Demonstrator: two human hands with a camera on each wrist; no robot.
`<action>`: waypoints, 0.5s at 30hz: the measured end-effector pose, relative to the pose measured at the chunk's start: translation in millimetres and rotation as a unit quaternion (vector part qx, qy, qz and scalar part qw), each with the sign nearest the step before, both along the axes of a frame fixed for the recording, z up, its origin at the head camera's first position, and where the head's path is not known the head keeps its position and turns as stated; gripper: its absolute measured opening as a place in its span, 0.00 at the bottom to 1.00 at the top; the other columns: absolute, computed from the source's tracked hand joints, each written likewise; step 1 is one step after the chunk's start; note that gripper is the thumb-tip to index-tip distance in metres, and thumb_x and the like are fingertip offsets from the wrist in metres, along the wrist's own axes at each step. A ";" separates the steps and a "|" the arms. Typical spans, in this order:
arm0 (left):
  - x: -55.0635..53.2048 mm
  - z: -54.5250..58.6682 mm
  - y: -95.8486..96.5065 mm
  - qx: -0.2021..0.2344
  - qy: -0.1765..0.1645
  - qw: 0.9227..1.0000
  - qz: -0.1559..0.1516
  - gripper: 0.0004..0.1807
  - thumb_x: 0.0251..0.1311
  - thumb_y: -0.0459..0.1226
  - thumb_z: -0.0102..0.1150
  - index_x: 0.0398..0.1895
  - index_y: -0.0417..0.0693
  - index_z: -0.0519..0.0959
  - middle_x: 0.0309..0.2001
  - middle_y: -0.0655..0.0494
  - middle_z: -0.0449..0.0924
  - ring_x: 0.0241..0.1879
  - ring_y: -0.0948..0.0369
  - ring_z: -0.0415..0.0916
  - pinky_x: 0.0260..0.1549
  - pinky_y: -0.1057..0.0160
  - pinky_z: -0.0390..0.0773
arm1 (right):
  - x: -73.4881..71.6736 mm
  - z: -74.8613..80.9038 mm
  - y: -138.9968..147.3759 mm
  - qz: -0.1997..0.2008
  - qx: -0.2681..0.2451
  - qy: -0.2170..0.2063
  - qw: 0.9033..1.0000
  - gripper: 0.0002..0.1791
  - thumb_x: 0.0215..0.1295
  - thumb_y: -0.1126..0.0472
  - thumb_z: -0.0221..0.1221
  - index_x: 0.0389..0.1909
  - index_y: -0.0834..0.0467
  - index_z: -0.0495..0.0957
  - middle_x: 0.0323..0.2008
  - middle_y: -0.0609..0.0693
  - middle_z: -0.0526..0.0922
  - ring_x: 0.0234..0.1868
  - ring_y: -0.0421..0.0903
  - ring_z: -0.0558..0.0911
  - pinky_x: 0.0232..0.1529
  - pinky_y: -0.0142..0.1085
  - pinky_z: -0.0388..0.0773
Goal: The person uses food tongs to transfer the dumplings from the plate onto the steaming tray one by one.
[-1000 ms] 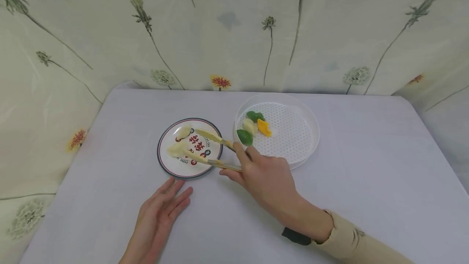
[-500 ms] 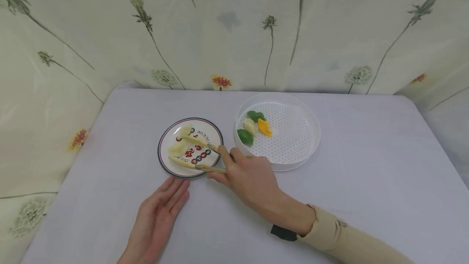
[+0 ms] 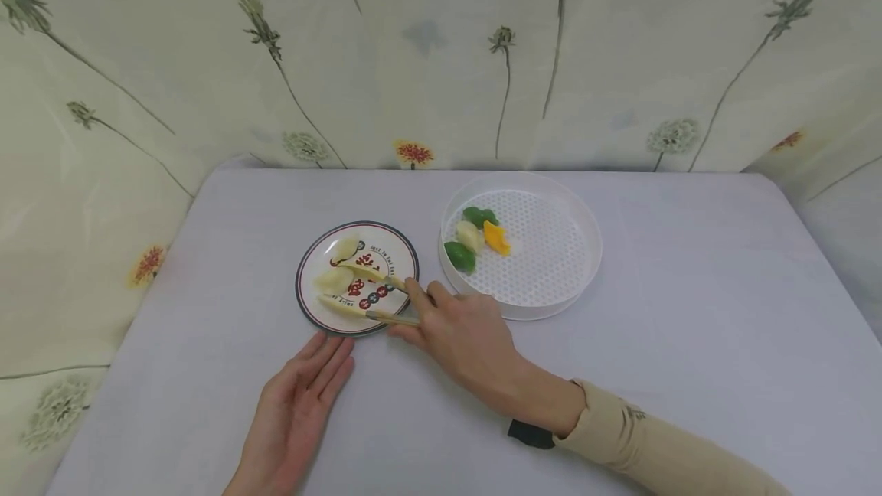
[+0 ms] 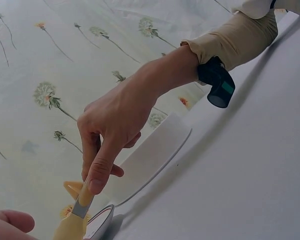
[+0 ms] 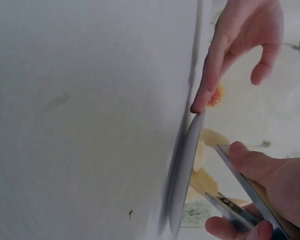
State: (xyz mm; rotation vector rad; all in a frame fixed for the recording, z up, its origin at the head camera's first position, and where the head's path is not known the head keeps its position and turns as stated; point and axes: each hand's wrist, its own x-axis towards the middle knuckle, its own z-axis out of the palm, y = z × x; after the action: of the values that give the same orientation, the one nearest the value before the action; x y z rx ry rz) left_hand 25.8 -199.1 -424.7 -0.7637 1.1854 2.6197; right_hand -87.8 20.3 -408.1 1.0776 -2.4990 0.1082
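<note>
My right hand [image 3: 465,335] grips a pair of tongs [image 3: 393,318] with pale yellow tips and metal arms. Over the round plate [image 3: 406,251], the tong tips are spread on either side of a cream dumpling-shaped piece [image 3: 335,280]. A second cream piece [image 3: 347,247] lies farther back on the plate, which has red lettering and a dark rim. Fingers straight, my left hand [image 3: 296,404] touches the near edge of the plate; in the right wrist view its fingertips [image 5: 199,102] meet the rim.
Right of the plate stands a white round steamer tray [image 3: 586,251] with a perforated base. Along its left side lie two green pieces [image 3: 460,256], a cream piece [image 3: 470,236] and a yellow piece [image 3: 496,239]. A flowered cloth [image 3: 455,60] hangs behind the white table [image 3: 689,327].
My right hand has moved left and toward me with the tongs, bringing their spread tips around the nearer cream piece. My left hand stays at the plate's edge.
</note>
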 end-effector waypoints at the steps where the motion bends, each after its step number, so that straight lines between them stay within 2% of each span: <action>1: 0.2 -0.2 0.0 0.001 0.003 1.000 0.000 0.40 0.84 0.39 0.41 0.89 0.43 0.37 0.88 0.43 0.45 0.86 0.54 0.54 0.85 0.61 0.65 | -0.5 -0.2 0.2 0.000 0.000 0.000 1.000 0.37 0.69 0.29 0.63 0.62 0.54 0.86 0.30 0.47 0.87 0.16 0.37 0.75 0.12 0.27 0.69; 5: 1.1 -1.0 0.0 0.002 0.011 1.000 -0.002 0.40 0.84 0.39 0.40 0.89 0.43 0.36 0.88 0.43 0.45 0.87 0.53 0.54 0.86 0.61 0.65 | -1.8 -0.9 0.9 -0.002 0.002 0.008 1.000 0.36 0.69 0.29 0.62 0.62 0.53 0.87 0.29 0.46 0.87 0.16 0.38 0.76 0.12 0.29 0.71; 9: 1.4 -1.3 0.0 0.005 0.012 1.000 -0.001 0.40 0.84 0.39 0.41 0.89 0.43 0.36 0.88 0.42 0.44 0.87 0.53 0.53 0.86 0.61 0.64 | -2.2 -1.2 1.2 0.003 -0.003 0.006 1.000 0.35 0.69 0.29 0.63 0.62 0.52 0.87 0.27 0.46 0.85 0.16 0.37 0.75 0.12 0.27 0.69; 15: -0.5 -1.0 0.4 0.009 0.002 1.000 0.006 0.40 0.83 0.38 0.41 0.89 0.44 0.37 0.88 0.43 0.46 0.86 0.54 0.55 0.85 0.62 0.66 | -2.1 -1.1 3.7 0.010 -0.015 0.003 1.000 0.34 0.68 0.30 0.65 0.62 0.51 0.87 0.25 0.46 0.84 0.16 0.37 0.76 0.12 0.28 0.71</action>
State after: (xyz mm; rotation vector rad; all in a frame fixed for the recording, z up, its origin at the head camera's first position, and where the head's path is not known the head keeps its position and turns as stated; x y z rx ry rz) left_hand 25.3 -198.7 -425.7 -0.7644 1.1604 2.6383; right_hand -89.9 23.9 -409.2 1.0905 -2.4741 0.1480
